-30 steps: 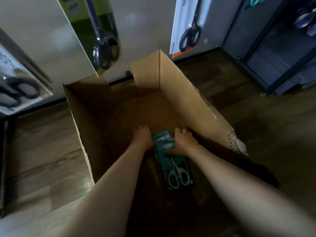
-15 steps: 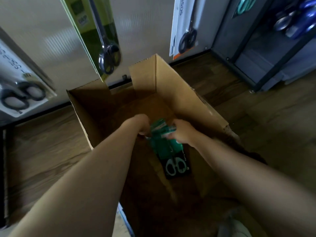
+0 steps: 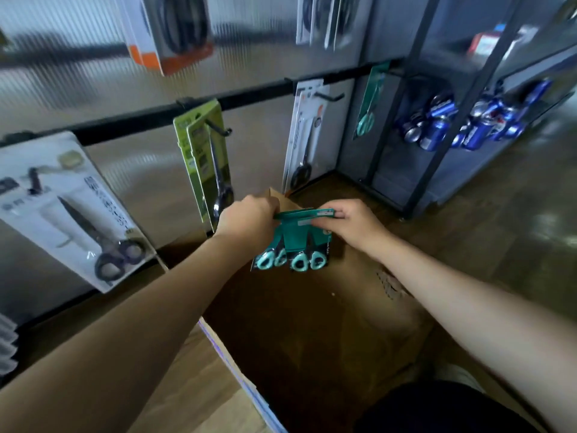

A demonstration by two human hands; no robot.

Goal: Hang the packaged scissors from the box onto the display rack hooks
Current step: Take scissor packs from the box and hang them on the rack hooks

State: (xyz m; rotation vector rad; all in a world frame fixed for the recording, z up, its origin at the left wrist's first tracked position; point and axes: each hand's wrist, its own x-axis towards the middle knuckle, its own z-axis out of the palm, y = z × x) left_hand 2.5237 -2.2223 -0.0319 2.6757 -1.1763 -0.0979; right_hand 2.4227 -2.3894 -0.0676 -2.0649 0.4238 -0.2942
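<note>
1. We see the display rack (image 3: 193,103) with its black rail from 9 to 1 o'clock; packs of scissors hang from its hooks.
2. The open cardboard box (image 3: 312,323) stands on the floor at 6 o'clock, below our arms.
3. The teal scissors packs (image 3: 296,242) are above the box, at the centre, with the handles downward.
4. Our left hand (image 3: 246,220) grips their top left edge.
5. Our right hand (image 3: 352,223) pinches their top right edge.
</note>
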